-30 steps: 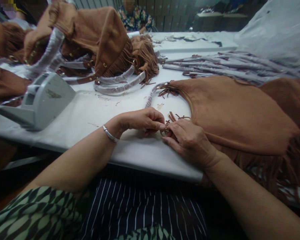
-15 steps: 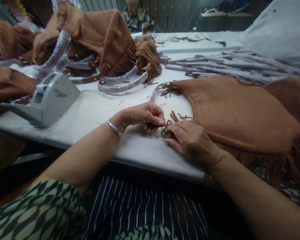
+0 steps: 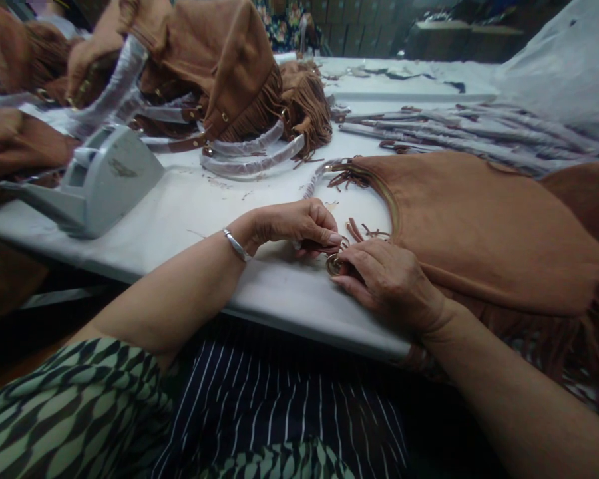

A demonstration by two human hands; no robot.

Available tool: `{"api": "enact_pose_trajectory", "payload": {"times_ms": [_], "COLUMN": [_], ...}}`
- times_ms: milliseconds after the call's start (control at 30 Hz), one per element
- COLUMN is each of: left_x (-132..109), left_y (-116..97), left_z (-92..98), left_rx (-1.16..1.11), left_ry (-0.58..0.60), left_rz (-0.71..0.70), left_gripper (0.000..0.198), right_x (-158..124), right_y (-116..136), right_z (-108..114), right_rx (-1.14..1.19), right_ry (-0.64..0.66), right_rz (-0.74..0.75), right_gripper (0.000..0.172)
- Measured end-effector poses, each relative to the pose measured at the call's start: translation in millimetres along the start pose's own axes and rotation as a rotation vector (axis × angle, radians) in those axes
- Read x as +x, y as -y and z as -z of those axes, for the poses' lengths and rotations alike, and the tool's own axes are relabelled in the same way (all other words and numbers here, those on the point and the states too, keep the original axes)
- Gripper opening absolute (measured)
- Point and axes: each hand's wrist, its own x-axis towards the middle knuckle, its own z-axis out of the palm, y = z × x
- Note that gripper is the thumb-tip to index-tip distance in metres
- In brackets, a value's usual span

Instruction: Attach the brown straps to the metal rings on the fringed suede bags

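A brown suede-like handbag (image 3: 484,226) with fringe lies flat on the white table, its curved opening toward my hands. My left hand (image 3: 312,226) is closed, pinching the end of a brown strap beside a metal ring (image 3: 333,265). The fingers of my right hand (image 3: 387,276) are closed round that ring and the bag's end piece, touching the left fingertips. Thin brown tassel strips (image 3: 362,229) lie just beyond them. A wrapped handle (image 3: 315,178) curves from the bag's far corner; its near part passes behind my left hand. Exactly what sits between the fingertips is hidden.
A grey tape dispenser (image 3: 114,179) stands at the left on the table (image 3: 184,206). Behind it are piled brown fringed bags (image 3: 219,53) with plastic-wrapped handles. Wrapped straps (image 3: 459,130) lie in a bundle at the back right. Another person (image 3: 287,26) is across the table.
The whole view has shifted slightly, so the table scene appears a little further right. Both hands stay together at the ring; my left fingertips have come closer to the right ones.
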Motion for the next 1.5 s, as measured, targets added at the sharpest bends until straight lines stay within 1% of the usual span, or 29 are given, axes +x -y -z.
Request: {"api": "enact_pose_trajectory", "payload": {"times_ms": [100, 300, 500, 567, 633, 700, 867, 933, 1033, 1100, 1200, 1300, 1433, 1500], "left_x": [1, 3, 7, 7, 5, 3, -1, -3, -6, -8, -8, -7, -4, -2], "left_y": [-2, -5, -7, -8, -8, -9, -12, -13, -15, -15, -14, -13, -13, -13], "left_z": [-1.1, -0.9, 5.1, 5.6, 4.5, 1.7, -8.4, -11.6, -15.5, -18.0, -21.0, -22.7, -26.6, -29.4], "left_rx": [0.007, 0.073, 0.157, 0.167, 0.165, 0.177, 0.322, 0.387, 0.543, 0.700, 0.899, 1.038, 1.278, 1.354], "left_ry": [0.034, 0.033, 0.159, 0.182, 0.180, 0.132, -0.089, -0.154, -0.170, -0.204, -0.282, -0.282, -0.283, -0.297], "left_rz": [-0.018, -0.030, 0.015, 0.020, 0.007, -0.022, -0.063, -0.094, -0.155, -0.139, -0.095, -0.164, -0.228, -0.233], "left_gripper": [0.032, 0.036, 0.034, 0.033, 0.032, 0.034, 0.033, 0.034, 0.031, 0.030, 0.032, 0.031, 0.035, 0.042], "right_x": [0, 1, 1, 0, -1, -3, -4, -4, -3, -2, 0, 3, 8, 9], "right_y": [0, 1, 0, 0, 0, 1, 1, 0, -2, -6, -12, -20, -25, -26], "right_z": [0, 1, 1, 0, 0, 1, -1, -2, -2, 1, 9, 14, 14, 14], "right_rx": [0.014, 0.038, 0.107, 0.092, 0.078, 0.079, 0.069, 0.087, 0.182, 0.298, 0.551, 0.712, 0.840, 0.921], "right_ry": [0.007, 0.011, 0.021, 0.021, 0.011, -0.014, -0.074, -0.085, -0.061, -0.020, 0.080, 0.144, 0.215, 0.229], "right_rz": [-0.001, -0.025, -0.049, -0.056, -0.079, -0.119, -0.237, -0.296, -0.360, -0.397, -0.482, -0.576, -0.677, -0.721], "right_gripper": [0.022, 0.023, 0.023, 0.024, 0.025, 0.025, 0.024, 0.025, 0.023, 0.019, 0.016, 0.014, 0.021, 0.023]}}
